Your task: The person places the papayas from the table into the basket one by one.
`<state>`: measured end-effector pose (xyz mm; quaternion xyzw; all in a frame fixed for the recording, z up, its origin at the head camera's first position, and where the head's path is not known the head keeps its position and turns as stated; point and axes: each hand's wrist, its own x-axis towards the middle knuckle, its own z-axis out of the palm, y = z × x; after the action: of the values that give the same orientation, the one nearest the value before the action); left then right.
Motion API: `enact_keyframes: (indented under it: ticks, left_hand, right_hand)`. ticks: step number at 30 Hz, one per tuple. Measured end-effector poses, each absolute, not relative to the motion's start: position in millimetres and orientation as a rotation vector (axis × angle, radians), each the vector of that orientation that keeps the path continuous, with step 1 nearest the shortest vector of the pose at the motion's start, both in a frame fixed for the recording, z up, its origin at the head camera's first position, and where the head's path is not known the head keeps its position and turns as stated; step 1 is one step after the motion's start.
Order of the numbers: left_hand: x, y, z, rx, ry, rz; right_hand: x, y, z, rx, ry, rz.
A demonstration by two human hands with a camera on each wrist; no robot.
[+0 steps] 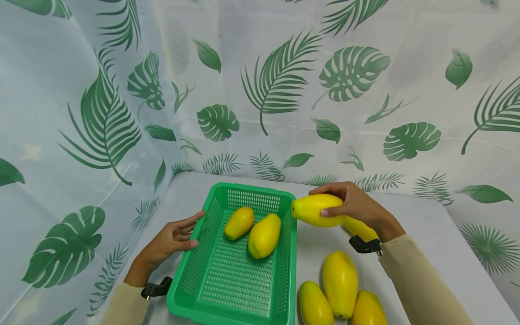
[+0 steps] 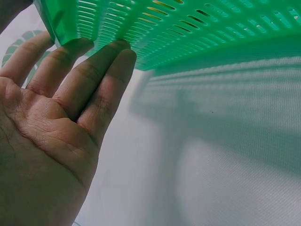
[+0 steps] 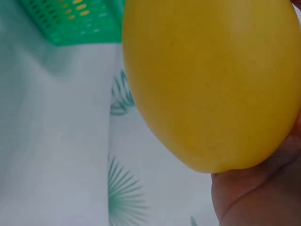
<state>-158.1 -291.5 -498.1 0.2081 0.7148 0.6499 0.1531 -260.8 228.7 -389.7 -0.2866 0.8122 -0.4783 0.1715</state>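
Observation:
My right hand [image 1: 359,206] grips a yellow papaya [image 1: 313,210], thumb on the near side and fingers over the far side. Its tip overlaps the right rim of the green plastic basket [image 1: 293,271] in the head view. Seen from the right wrist, the papaya [image 3: 211,84] fills much of the frame, the basket's corner [image 3: 89,35] behind it. On the basket's left side, my left hand [image 1: 172,238] has its fingers extended against the wall. The left wrist view shows those fingers [image 2: 101,101] nearly straight below the slotted wall [image 2: 183,26]. Inside lie two papayas, a smaller one [image 1: 239,223] and a larger one [image 1: 264,236].
Right of the basket, three papayas lie grouped on the white table: a left one [image 1: 314,304], a middle one [image 1: 340,284] and a right one [image 1: 369,309]. Another papaya [image 1: 360,229] lies partly hidden under my right hand. A leaf-printed cloth [image 1: 280,90] hangs behind the table.

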Motion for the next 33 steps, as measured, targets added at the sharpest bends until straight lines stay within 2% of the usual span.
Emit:
enact_keyframes:
  ticks: [33]
  left_hand:
    - [-158, -290, -500, 0.59, 2.059, 1.859]
  right_hand:
    - [-262, 133, -381, -0.996, 2.106, -1.403]
